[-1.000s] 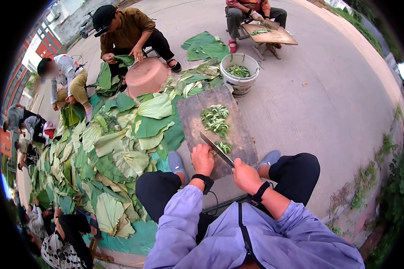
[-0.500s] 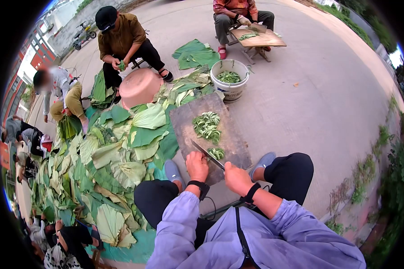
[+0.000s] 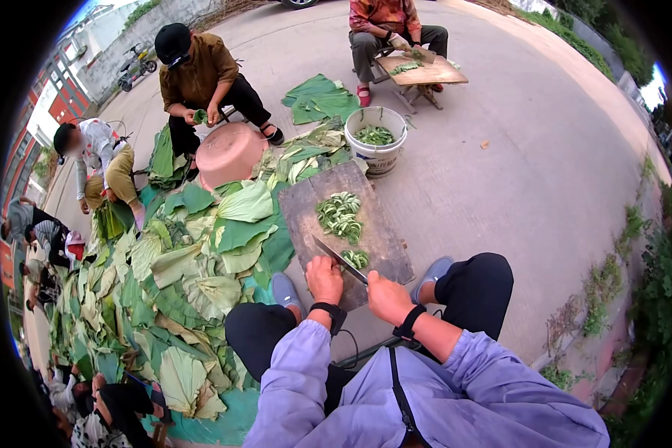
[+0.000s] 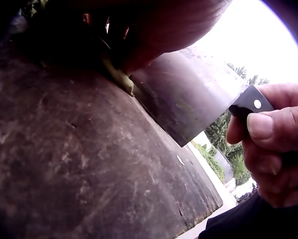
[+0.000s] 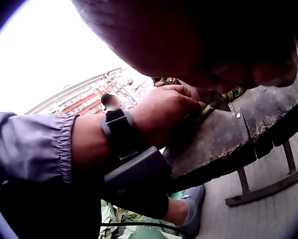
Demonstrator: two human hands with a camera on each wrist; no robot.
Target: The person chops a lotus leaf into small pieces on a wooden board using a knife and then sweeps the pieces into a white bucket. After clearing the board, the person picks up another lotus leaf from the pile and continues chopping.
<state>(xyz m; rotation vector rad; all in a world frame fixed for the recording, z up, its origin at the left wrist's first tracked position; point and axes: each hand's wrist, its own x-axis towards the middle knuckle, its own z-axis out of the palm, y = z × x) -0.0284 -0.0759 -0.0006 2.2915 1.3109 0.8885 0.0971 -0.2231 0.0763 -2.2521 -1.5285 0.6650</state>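
My right hand (image 3: 389,297) grips the black handle of a cleaver (image 4: 189,94), its broad blade standing on edge on a worn wooden chopping board (image 3: 299,209). Beside the blade, my left hand (image 3: 324,280) has its fingers bent over a pale green leaf (image 4: 120,78) and holds it on the board. Most of that leaf is hidden under the fingers. Just past the blade lies a small heap of cut green strips (image 3: 356,259). A larger heap of sliced leaf (image 3: 338,215) sits farther up the board.
Large green leaves (image 3: 168,261) cover the ground on the left. Behind the board stands a white bucket (image 3: 377,157) with cut greens, and a pink basin (image 3: 231,157) lies upside down. A person in brown (image 3: 205,71) and one at a low table (image 3: 429,72) sit farther off.
The head view has shifted a little, so board and bucket appear farther left and lower. Both hands stay at the board's near end. The person in brown now holds a smaller leaf bundle.
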